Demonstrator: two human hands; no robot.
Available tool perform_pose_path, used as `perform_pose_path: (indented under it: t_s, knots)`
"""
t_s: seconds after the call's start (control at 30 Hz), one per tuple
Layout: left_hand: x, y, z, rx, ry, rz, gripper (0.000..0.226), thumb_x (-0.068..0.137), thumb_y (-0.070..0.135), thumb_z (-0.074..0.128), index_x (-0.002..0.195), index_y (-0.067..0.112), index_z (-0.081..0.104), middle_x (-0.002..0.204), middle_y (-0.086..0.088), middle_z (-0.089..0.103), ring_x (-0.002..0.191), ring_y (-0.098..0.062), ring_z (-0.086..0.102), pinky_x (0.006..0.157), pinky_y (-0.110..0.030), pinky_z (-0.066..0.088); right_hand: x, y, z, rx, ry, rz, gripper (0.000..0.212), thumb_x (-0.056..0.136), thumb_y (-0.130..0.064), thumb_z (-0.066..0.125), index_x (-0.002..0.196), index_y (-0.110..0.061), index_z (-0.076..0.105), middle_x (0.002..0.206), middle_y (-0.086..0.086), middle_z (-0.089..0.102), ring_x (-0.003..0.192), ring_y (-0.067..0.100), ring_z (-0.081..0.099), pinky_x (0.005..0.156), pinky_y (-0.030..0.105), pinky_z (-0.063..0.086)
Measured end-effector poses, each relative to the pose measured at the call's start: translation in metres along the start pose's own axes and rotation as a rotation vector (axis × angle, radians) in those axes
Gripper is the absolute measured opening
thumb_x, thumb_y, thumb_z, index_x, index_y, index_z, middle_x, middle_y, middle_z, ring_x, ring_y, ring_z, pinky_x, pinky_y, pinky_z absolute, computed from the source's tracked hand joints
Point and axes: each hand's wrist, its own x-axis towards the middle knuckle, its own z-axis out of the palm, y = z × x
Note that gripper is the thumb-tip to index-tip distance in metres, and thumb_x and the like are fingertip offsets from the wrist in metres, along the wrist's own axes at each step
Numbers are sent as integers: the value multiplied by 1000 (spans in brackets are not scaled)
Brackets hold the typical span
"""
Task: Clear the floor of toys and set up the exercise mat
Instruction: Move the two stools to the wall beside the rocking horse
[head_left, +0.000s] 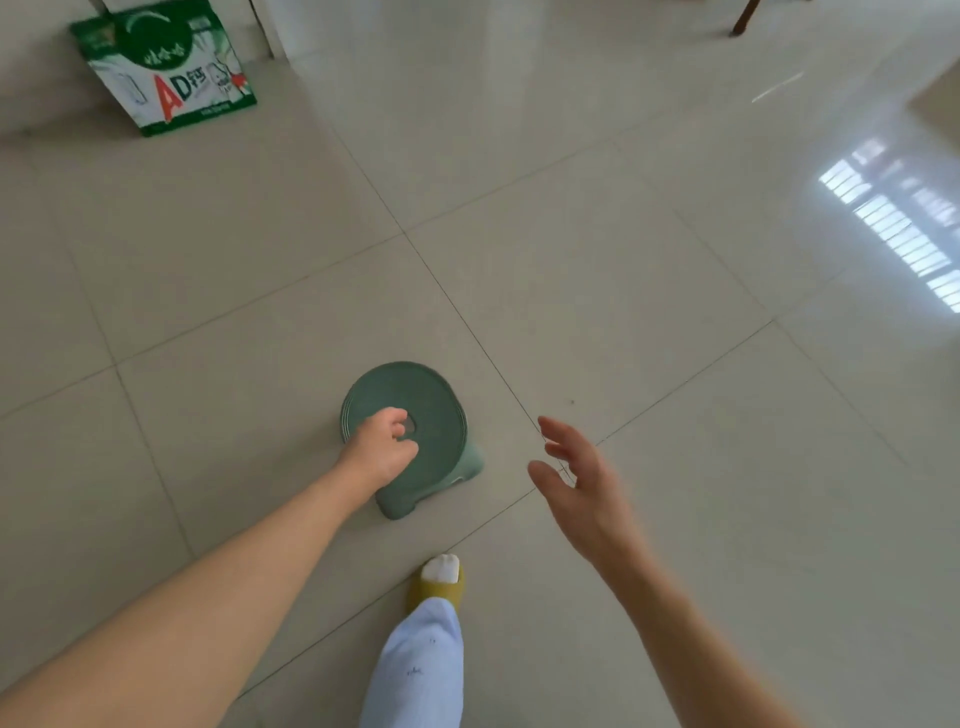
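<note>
A person's left hand (382, 449) reaches down over a round green plastic stool (415, 431) standing on the glossy beige tiled floor (597, 260). Its fingers (397, 418) are curled at the hole in the middle of the seat; whether they actually grip the stool cannot be told. The right hand (576, 488) hangs to the right of the stool, apart from it, fingers spread and straight, holding nothing. Nearer the camera than both hands, a foot in a white sock and yellow slipper (439, 582) rests on the tiles. Far beyond the left fingers, a green-and-white printed carton (166, 73) stands by the wall.
</note>
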Motion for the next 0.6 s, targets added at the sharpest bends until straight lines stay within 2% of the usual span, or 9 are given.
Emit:
perform_pose_path:
  t_s: [0.1, 0.23, 0.43, 0.5, 0.6]
  knots:
    - [36, -11, 12, 47, -17, -29, 54, 84, 3, 53, 136, 6, 40, 137, -16, 48, 125, -26, 47, 103, -31, 37, 25, 18, 16, 22, 19, 37, 44, 90, -17, 56, 131, -30, 47, 128, -13, 52, 111, 1, 49, 89, 16, 33]
    - [86, -32, 37, 104, -43, -78, 53, 85, 7, 55, 136, 6, 41, 135, -15, 49, 122, -28, 49, 100, -31, 37, 55, 52, 38, 40, 24, 94, 44, 90, -18, 56, 131, -31, 46, 127, -14, 51, 108, -1, 48, 79, 6, 34]
    - [148, -55, 69, 80, -37, -137, 60, 85, 8, 58, 139, 3, 33, 137, -17, 47, 121, -32, 49, 101, -35, 39, 88, 104, 61, 86, 24, 150, 46, 91, -15, 55, 132, -30, 44, 123, -19, 47, 108, -2, 47, 72, 1, 36]
    - [166, -61, 78, 83, -15, -145, 61, 85, 9, 58, 140, 3, 31, 137, -15, 47, 121, -31, 48, 97, -32, 39, 98, 122, 69, 97, 23, 162, 46, 90, -15, 55, 132, -30, 44, 122, -18, 47, 109, 0, 48, 72, 0, 36]
    - [190, -69, 92, 37, 39, -160, 58, 85, 8, 59, 137, 2, 34, 110, -7, 52, 103, -24, 51, 79, -25, 34, 113, 143, 79, 135, 41, 181, 45, 90, -15, 55, 131, -30, 46, 121, -17, 49, 108, 1, 50, 71, -3, 36]
